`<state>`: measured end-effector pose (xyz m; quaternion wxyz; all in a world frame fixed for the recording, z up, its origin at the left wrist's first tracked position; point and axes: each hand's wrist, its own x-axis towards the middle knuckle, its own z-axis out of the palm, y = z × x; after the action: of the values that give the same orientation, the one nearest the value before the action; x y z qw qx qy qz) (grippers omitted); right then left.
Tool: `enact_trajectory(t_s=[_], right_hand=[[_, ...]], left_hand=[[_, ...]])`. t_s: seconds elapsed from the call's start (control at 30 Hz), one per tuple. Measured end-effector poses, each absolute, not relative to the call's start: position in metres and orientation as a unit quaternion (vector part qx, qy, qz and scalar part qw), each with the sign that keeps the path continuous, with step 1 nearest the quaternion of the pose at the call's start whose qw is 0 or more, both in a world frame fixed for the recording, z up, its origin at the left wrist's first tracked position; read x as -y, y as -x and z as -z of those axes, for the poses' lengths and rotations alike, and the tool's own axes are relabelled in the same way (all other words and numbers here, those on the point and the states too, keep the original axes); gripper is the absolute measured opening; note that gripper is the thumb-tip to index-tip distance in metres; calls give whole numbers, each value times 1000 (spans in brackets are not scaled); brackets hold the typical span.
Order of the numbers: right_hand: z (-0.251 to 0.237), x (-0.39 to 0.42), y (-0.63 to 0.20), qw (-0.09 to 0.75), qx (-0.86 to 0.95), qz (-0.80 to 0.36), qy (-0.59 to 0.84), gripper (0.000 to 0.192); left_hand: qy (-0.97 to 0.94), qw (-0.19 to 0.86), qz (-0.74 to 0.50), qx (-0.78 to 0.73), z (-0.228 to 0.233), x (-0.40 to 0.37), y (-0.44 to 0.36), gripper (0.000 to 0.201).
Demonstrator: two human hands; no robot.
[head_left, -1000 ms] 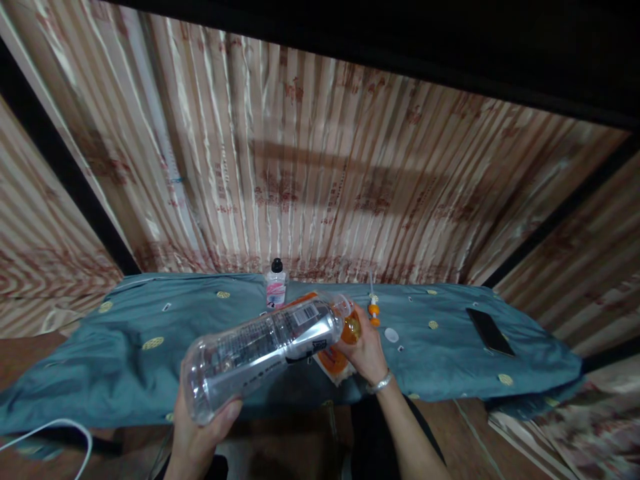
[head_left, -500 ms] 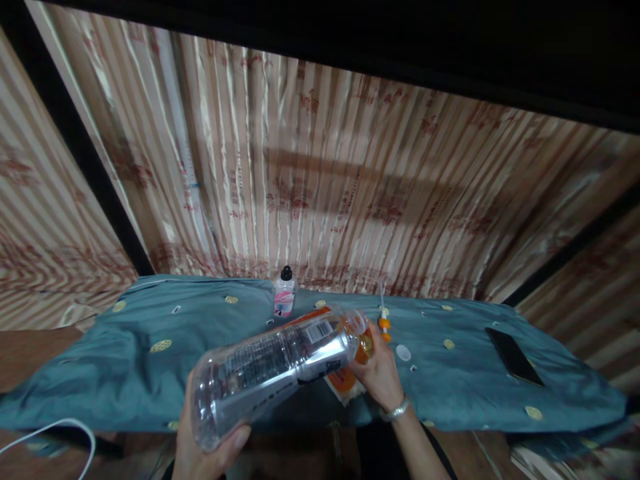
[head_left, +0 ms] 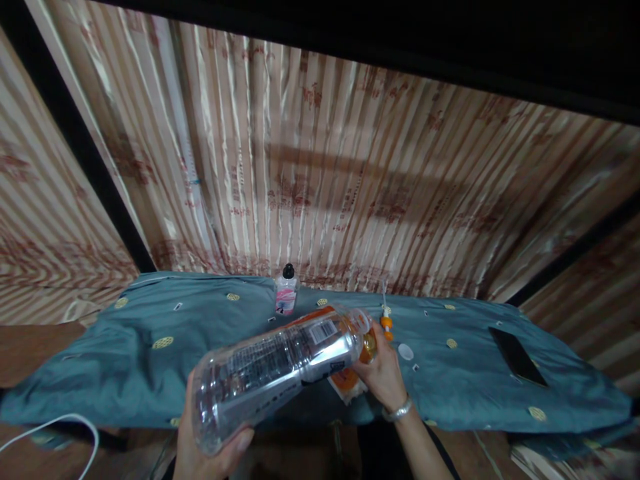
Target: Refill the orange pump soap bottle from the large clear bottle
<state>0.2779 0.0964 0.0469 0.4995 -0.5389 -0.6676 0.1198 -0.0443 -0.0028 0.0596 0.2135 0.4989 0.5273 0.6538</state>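
My left hand is wrapped around the base of a large clear plastic bottle with a silver label and barcode. That bottle is tilted, its uncapped mouth pointing right and lying close to an amber see-through bottle. My right hand, with a silver bracelet on its wrist, closes around the amber bottle's neck; the big bottle hides much of it. Under and behind both lies an orange packet, partly covered. Just beyond my right hand rest an orange pump head with a clear tube and a white round disc.
A small clear bottle with a black cap and pink label stands near the bed's back edge. A black phone lies to the right on the teal bedding. Striped curtains hang behind, between dark bed posts. A white cable loops at lower left.
Both hands keep their grips and the tilted bottle stays almost as it was. The whole view shifts slightly, with the hands and bottles appearing a few pixels further right.
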Motion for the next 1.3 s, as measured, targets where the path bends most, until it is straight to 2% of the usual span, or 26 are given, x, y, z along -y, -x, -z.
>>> enact_trajectory(t_s=[0.17,0.47,0.63,0.77,0.97,1.13,1.3], right_hand=[[-47,-96,-277,501,664,-119,542,78],[-46,-94,-278,500,665,-119,542,80],[-47,-94,-278,501,662,-119,544,76],[-48,-94,-279,497,663,-122,546,78],[-48,-94,-279,495,664,-119,548,81],[-48,-94,-279,492,664,-110,551,81],[-48,-94,-280,499,669,-111,539,81]], left_hand=[[-461,179,-686,-534,-63,5,26,91],[-519,219,-635,-528,-66,7,37,79],[-456,188,-684,-537,-63,8,34,93],[-507,229,-627,-545,-65,9,41,95],[-420,210,-672,-572,-81,13,20,103],[-443,196,-668,-565,-86,14,11,95],[-460,186,-659,-565,-80,14,18,96]])
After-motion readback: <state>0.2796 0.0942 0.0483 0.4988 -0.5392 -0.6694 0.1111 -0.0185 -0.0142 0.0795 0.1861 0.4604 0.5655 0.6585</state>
